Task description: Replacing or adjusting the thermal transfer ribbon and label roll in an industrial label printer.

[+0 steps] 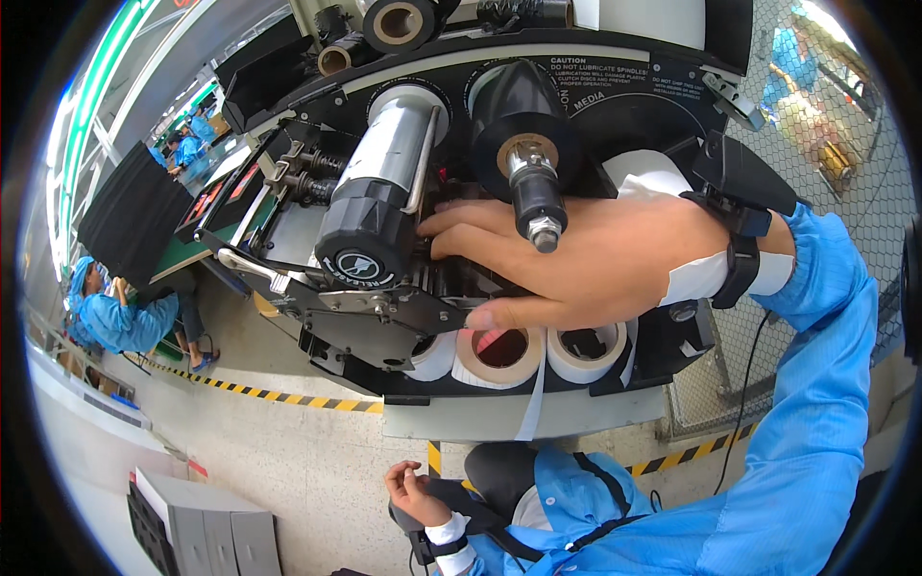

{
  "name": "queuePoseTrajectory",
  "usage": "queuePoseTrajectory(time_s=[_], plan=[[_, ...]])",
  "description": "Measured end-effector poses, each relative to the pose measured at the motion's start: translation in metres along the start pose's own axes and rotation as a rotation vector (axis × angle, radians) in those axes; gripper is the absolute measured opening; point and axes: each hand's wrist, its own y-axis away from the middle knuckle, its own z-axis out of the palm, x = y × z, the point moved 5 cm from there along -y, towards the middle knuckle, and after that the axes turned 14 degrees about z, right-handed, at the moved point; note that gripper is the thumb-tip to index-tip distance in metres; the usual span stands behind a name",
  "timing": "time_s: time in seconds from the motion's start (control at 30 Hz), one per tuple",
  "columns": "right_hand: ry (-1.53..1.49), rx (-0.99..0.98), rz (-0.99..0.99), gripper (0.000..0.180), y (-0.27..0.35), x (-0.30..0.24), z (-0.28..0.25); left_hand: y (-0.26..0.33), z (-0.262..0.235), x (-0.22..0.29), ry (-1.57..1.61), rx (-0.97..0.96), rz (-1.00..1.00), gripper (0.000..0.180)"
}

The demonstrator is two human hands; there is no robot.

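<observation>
My right hand (586, 259) reaches from the right into an opened label printer (615, 58), palm down with its fingers stretched out. The fingertips lie beside the black knob (363, 248) of a silver spindle (392, 144), partly hidden among the mechanism. Above the back of this hand, a black ribbon roll (519, 106) sits on a second spindle (535, 197). Below the thumb stand several white rolls of tape or labels (464, 370), one with a loose strip hanging down. My left hand (415, 497) is low by my lap, fingers curled in, with nothing visible in them.
Spare dark rolls (394, 24) lie on top of the printer. Wire mesh (715, 374) rises on the right, with a hanging black cable (744, 394). A grey cabinet (221, 523) stands at lower left. Co-workers in blue (120, 317) sit farther left, beyond striped floor tape (279, 396).
</observation>
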Motion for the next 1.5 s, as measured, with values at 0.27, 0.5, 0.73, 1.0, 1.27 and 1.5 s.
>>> queuePoseTrajectory(time_s=[0.27, 0.5, 0.73, 1.0, 1.27, 1.5], plan=[[-0.055, 0.001, 0.014, 0.073, 0.001, 0.003, -0.001, 0.008, 0.0, -0.042, -0.045, -0.06, -0.07, 0.011], [0.046, 0.052, -0.065, 0.07, -0.004, 0.006, 0.005, 0.01, 0.0, -0.044, -0.057, -0.078, -0.064, 0.011], [0.069, 0.011, -0.054, 0.069, -0.004, 0.002, 0.002, 0.012, 0.004, -0.047, -0.071, -0.091, -0.095, 0.01], [0.055, 0.05, -0.045, 0.067, -0.006, 0.0, 0.001, 0.014, 0.007, -0.049, -0.032, -0.1, -0.112, 0.009], [0.019, -0.047, 0.026, 0.069, -0.012, 0.002, 0.001, 0.014, 0.009, -0.045, -0.031, -0.111, -0.113, 0.009], [0.059, 0.062, -0.018, 0.068, -0.008, 0.003, 0.001, 0.016, 0.011, -0.045, -0.029, -0.117, -0.123, 0.008]])
